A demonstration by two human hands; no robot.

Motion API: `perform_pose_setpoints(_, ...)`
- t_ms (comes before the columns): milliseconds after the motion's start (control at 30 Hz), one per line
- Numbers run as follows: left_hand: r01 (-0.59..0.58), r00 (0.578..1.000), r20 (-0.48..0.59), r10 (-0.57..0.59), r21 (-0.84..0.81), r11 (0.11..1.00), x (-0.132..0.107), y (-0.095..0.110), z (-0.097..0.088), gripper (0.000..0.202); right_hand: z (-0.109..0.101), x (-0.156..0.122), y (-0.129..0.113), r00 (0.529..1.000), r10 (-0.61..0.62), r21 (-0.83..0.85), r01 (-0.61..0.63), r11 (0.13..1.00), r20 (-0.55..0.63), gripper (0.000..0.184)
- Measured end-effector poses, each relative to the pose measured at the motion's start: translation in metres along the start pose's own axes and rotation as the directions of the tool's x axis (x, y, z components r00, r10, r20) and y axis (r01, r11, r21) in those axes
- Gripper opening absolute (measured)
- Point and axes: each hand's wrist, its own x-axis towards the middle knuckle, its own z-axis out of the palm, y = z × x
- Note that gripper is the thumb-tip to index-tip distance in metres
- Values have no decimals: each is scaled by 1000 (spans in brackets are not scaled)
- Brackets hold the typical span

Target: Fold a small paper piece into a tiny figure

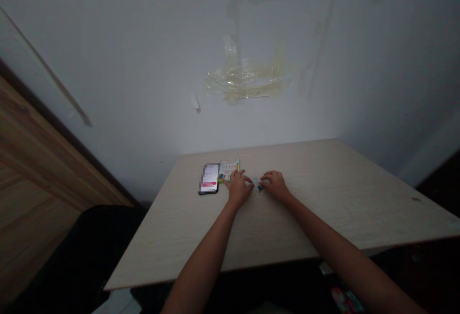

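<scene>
Both hands work at the centre of a pale wood-grain table (323,204). The left hand (237,188) and right hand (276,185) curve inward in a narrow pinch around a small blue-and-white printed piece (258,185), which lies between them; the view is too dim and distant to tell whether they grip it or only touch it. Left of the piece, toward the table's far edge, a black smartphone (209,178) lies with its screen blurred out, beside a green-edged card (229,169) whose orange print is unreadable. Both seem set aside to leave the hands room. No brand or writing can be read. Beyond the table, yellowed tape residue (244,82) marks a white wall (108,65).
</scene>
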Motion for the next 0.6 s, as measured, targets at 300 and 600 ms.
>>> perform_pose_setpoints(300,-15,999,-41,13,-38,999,-2,-1,-4,13,0,1,8,999,-11,118,15,993,-34,12)
perform_pose_setpoints(600,-23,996,-84,16,-83,996,-1,1,-6,12,-2,4,18,997,-31,193,45,980,-70,17)
